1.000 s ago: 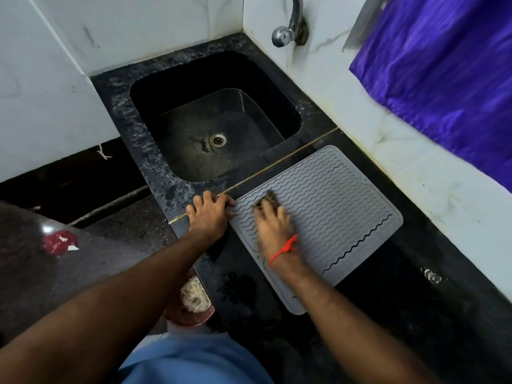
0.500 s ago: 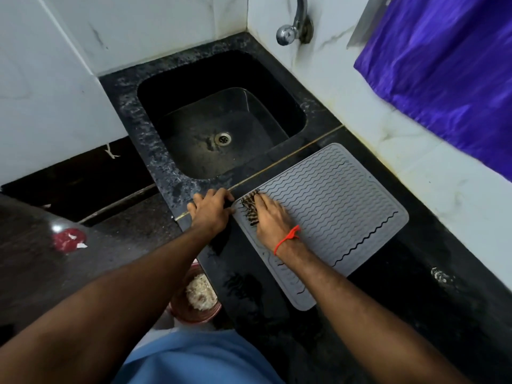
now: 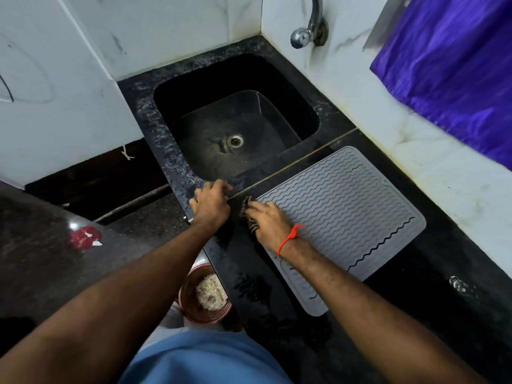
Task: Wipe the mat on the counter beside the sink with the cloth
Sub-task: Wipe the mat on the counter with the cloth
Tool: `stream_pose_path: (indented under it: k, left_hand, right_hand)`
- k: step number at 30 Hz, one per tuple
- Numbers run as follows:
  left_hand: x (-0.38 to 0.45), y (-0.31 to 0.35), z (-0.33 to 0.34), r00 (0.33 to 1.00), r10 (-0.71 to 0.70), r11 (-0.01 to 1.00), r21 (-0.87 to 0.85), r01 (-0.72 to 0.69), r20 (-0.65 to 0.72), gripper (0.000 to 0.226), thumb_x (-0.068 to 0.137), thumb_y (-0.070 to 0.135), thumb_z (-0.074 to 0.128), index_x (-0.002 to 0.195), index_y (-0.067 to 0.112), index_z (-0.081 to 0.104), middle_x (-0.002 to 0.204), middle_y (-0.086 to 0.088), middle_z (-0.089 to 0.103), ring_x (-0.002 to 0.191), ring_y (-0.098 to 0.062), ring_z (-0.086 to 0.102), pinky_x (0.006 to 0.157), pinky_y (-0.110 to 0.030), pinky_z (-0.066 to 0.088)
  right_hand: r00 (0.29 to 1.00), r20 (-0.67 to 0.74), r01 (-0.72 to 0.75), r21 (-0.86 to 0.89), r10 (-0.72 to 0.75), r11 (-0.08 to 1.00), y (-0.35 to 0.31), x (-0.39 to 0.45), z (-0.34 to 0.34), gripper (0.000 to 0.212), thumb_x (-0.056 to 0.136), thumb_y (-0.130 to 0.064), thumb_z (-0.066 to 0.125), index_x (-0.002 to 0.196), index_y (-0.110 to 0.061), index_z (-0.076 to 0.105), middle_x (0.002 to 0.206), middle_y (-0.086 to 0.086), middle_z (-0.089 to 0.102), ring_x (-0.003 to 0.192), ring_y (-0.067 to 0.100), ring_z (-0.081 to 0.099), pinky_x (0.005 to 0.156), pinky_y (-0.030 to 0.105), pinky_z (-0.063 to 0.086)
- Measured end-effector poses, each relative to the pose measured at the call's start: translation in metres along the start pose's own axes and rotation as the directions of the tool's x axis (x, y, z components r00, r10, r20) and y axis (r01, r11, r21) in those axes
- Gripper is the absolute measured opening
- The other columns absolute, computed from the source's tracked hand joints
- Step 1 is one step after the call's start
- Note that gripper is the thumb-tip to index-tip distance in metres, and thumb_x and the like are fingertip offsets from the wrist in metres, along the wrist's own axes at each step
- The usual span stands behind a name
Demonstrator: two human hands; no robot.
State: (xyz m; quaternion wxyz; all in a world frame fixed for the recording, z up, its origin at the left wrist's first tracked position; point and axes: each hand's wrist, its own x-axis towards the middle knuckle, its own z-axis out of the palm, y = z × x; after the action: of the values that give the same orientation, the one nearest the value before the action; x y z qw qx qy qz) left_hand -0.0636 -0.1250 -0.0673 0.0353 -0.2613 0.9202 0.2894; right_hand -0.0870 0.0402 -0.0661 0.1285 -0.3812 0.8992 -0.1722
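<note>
Change: my right hand [image 3: 267, 221] has slid the dark patterned cloth [image 3: 249, 217], pressed under flat fingers, to the grey wavy-ribbed mat's [image 3: 346, 217] left corner.
Left hand [image 3: 210, 205]: fingers curled, bracing on the black stone bench [image 3: 249, 273].
Meaning: near edge reached; far ribs likely remain.

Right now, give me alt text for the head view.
The right hand presses a dark patterned cloth on the near-left corner of the grey ribbed mat. The left hand rests on the black counter edge beside the sink.

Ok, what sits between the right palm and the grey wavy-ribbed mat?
Head view: a dark striped cloth, pressed under the right hand at the grey ribbed mat's left edge.
</note>
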Motion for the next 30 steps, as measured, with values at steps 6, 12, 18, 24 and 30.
stream_pose_path:
  k: [6, 12, 18, 24, 30]
  left_hand:
    - [-0.003, 0.007, 0.004, 0.985, 0.169, 0.985, -0.021, -0.17, -0.045, 0.018, 0.099, 0.024, 0.049, 0.113, 0.027, 0.061, 0.116, -0.005, 0.052, 0.112, -0.029, 0.042, 0.097, -0.048, 0.032]
    - [-0.021, 0.008, 0.03, 0.961, 0.266, 0.951, 0.142, -0.274, 0.069, 0.021, 0.098, 0.039, 0.05, 0.114, 0.026, 0.052, 0.117, -0.004, 0.051, 0.106, -0.028, 0.041, 0.091, -0.045, 0.033]
    - [-0.016, 0.014, 0.032, 0.983, 0.166, 0.954, 0.241, -0.181, 0.084, 0.035, 0.09, 0.044, 0.062, 0.115, 0.027, 0.043, 0.115, -0.004, 0.044, 0.109, -0.03, 0.04, 0.093, -0.047, 0.031]
    - [-0.009, 0.017, 0.025, 0.978, 0.131, 0.945, 0.277, -0.172, 0.161, 0.042, 0.086, 0.048, 0.065, 0.116, 0.029, 0.042, 0.12, -0.004, 0.041, 0.112, -0.029, 0.037, 0.096, -0.047, 0.03]
    - [-0.011, 0.016, 0.028, 0.979, 0.141, 0.942, 0.283, -0.179, 0.149, 0.04, 0.088, 0.049, 0.063, 0.116, 0.03, 0.043, 0.117, -0.003, 0.04, 0.112, -0.028, 0.037, 0.094, -0.046, 0.028]
  right_hand:
    - [0.965, -0.002, -0.227, 0.486, 0.261, 0.844, 0.011, -0.007, -0.021, 0.046, 0.071, 0.002, 0.053, 0.106, -0.02, 0.073, 0.103, -0.001, 0.074, 0.1, 0.008, 0.064, 0.095, 0.022, 0.047]
    - [0.989, -0.123, -0.075, 0.024, 0.077, 0.997, 0.049, -0.011, -0.011, 0.06, 0.069, -0.009, 0.054, 0.127, -0.023, 0.058, 0.14, -0.006, 0.051, 0.116, 0.024, 0.049, 0.103, 0.029, 0.035]
    - [0.974, 0.041, 0.221, -0.398, -0.224, 0.89, 0.072, -0.012, -0.009, 0.059, 0.072, -0.012, 0.062, 0.128, -0.03, 0.054, 0.15, -0.01, 0.037, 0.113, 0.031, 0.048, 0.084, 0.041, 0.045]
    - [0.991, 0.055, 0.132, -0.535, -0.122, 0.835, 0.158, 0.003, -0.06, 0.065, 0.071, -0.013, 0.073, 0.132, -0.024, 0.052, 0.147, 0.002, 0.042, 0.106, 0.036, 0.053, 0.083, 0.049, 0.049]
    - [0.911, -0.118, -0.395, -0.528, 0.396, 0.752, 0.252, 0.006, -0.11, 0.052, 0.088, -0.012, 0.05, 0.137, -0.028, 0.046, 0.15, 0.002, 0.034, 0.113, 0.042, 0.042, 0.092, 0.049, 0.039]
